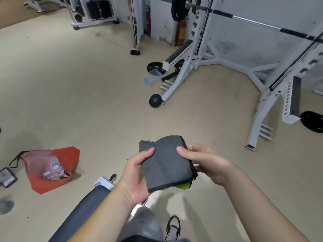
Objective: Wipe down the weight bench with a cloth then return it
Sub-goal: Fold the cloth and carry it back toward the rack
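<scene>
- Cloth: grey, folded, dark-edged, held up in front of me between both hands, above the floor; a yellow-green layer peeks out at its lower right corner.
- My left hand cups the cloth from below, its thumb pressed on the top left face, its fingers hidden under the fabric.
- My right hand grips the right edge, thumb on top near the upper middle, fingers curled behind the hem and pinching it.
- The padded surface of the bench lies below my left forearm, dark grey, running down to the lower left; the cloth is not touching it.
- Left of my left fingers, well apart, a red bag lies on the floor, with a phone just beside it.
- Beyond my right fingers stands a white rack with a barbell, black plates near its feet.
- My shoe shows below the cloth.
</scene>
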`<state>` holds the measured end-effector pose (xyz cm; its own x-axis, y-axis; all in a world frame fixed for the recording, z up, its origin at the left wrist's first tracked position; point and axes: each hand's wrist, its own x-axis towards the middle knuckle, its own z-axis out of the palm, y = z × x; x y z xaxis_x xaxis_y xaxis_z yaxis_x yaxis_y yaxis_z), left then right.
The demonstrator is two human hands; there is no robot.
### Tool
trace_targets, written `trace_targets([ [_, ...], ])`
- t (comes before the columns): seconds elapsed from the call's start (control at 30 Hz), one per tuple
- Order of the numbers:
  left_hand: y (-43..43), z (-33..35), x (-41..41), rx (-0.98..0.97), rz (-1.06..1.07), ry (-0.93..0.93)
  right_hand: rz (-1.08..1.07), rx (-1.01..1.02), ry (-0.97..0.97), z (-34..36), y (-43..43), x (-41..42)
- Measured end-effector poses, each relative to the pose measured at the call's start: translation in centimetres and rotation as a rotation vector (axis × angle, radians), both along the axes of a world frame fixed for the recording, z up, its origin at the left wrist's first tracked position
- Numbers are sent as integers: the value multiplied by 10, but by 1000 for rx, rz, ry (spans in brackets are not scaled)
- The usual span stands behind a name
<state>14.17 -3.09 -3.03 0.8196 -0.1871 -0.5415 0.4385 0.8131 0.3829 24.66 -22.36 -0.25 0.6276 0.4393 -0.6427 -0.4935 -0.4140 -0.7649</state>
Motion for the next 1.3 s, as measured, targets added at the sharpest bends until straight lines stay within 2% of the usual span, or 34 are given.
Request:
trace_targets([
  [0.07, -3, 8, 24, 28, 18, 23, 69, 99, 91, 3, -8, 26],
  [0.17, 1, 19, 62, 60, 11, 32, 43, 232, 188, 6, -4, 65],
  [0.33, 26, 16, 127, 141, -29, 67, 52, 146, 40, -4, 26, 133],
  [0.57, 104, -9, 237, 241, -6, 94, -6, 105, 62, -8, 119, 255],
  [0.77, 209, -16, 367, 321, 3, 175, -115, 115, 169, -12, 229, 394],
  [0.9, 278, -11, 458, 410, 16, 155, -102, 143, 213, -9, 284, 485],
  [1.3, 393, -9, 758, 628, 12, 133, -244, 139, 91, -54, 389, 762],
])
